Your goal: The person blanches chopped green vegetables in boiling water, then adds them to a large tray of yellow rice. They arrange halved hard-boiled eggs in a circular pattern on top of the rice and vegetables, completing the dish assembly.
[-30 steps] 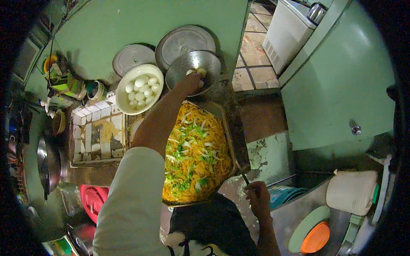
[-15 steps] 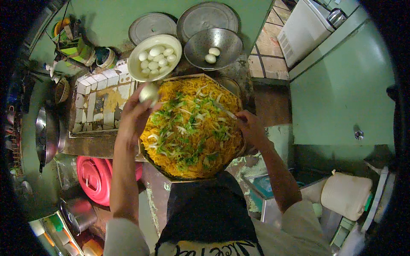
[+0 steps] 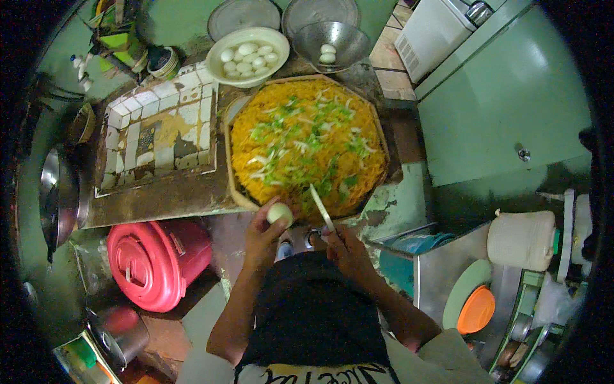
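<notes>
My left hand is closed around a peeled boiled egg, just off the near edge of the big tray. In my right hand is a knife, its pale blade pointing up and away toward the food. Both hands are close together in front of my dark apron. Yellow-orange noodles heap the octagonal tray, topped with chopped greens and pale strips. Behind it, a cream bowl holds several white eggs in liquid. Two more eggs lie in a metal colander.
A tiled basin is set into the counter at left. Below it stands a red lidded bucket. At right are a metal sink, an orange plate and a white jug. Round metal lids lean on the back wall.
My left hand has brought the egg from beside the cream bowl down toward me. My right hand has left the tray's right side and come in near it with the knife. The view has shifted.
</notes>
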Motion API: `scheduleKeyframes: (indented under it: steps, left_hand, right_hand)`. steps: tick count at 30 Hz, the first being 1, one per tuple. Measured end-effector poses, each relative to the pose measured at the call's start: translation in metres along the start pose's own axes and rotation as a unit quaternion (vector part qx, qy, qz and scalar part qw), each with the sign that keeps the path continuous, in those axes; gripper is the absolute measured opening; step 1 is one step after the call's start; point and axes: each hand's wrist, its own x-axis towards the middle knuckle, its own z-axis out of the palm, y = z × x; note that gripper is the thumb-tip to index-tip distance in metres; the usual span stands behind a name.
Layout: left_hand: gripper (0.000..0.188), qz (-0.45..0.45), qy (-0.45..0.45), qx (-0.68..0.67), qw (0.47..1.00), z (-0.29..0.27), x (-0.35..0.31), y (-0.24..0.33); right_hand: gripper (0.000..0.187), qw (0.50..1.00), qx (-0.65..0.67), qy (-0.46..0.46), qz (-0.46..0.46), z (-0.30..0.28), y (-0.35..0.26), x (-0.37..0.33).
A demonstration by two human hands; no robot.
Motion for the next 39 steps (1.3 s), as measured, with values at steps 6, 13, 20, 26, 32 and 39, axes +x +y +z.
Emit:
scheduleKeyframes:
  steps: [6,13,20,26,32,39]
  left_hand:
    - [0.047,0.071,-0.126,-0.097,0.985,0.006,-0.004,-0.001]
    - [0.043,0.088,-0.157,-0.128,0.975,0.012,-0.021,-0.013]
    - [0.045,0.097,-0.202,-0.104,0.969,0.015,-0.018,-0.022]
    - [0.044,0.069,-0.199,-0.154,0.965,0.018,-0.022,-0.021]
    - [0.044,0.039,-0.157,-0.16,0.974,0.015,-0.029,-0.025]
    - [0.037,-0.058,-0.152,-0.241,0.957,0.022,0.002,-0.018]
  right_hand:
    - [0.027,0.998,-0.019,0.066,-0.005,0.046,-0.047,-0.056]
    - [0.025,0.975,-0.156,0.132,-0.087,0.064,-0.014,-0.065]
    - [0.025,0.981,-0.157,0.116,-0.011,0.065,0.001,-0.057]
    - [0.022,0.936,-0.297,0.112,-0.152,0.067,0.01,-0.037]
    - [0.026,0.967,-0.252,0.034,0.004,0.067,0.007,-0.026]
    - [0.029,0.927,-0.206,0.203,-0.24,0.041,0.003,-0.043]
